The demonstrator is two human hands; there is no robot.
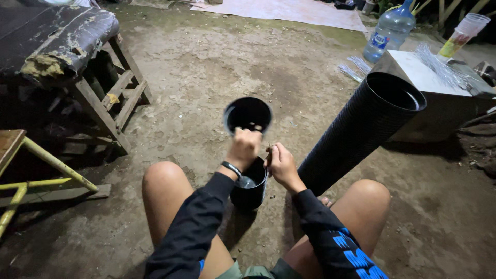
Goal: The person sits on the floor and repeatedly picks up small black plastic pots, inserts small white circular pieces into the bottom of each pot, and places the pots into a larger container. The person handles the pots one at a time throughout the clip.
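Our left hand [244, 146] is clamped on the rim of a raised black plastic pot [248, 114], held tilted between our knees above a second black pot [249, 187] standing on the dirt floor [206, 67]. Our right hand [280, 163] pinches something thin at that lower pot's rim; we cannot tell what. We judge the pots light, thin-walled and slightly flexible, smooth and round, best gripped at the rim. A long ribbed black stack of pots [361, 129] leans just beside our right knee.
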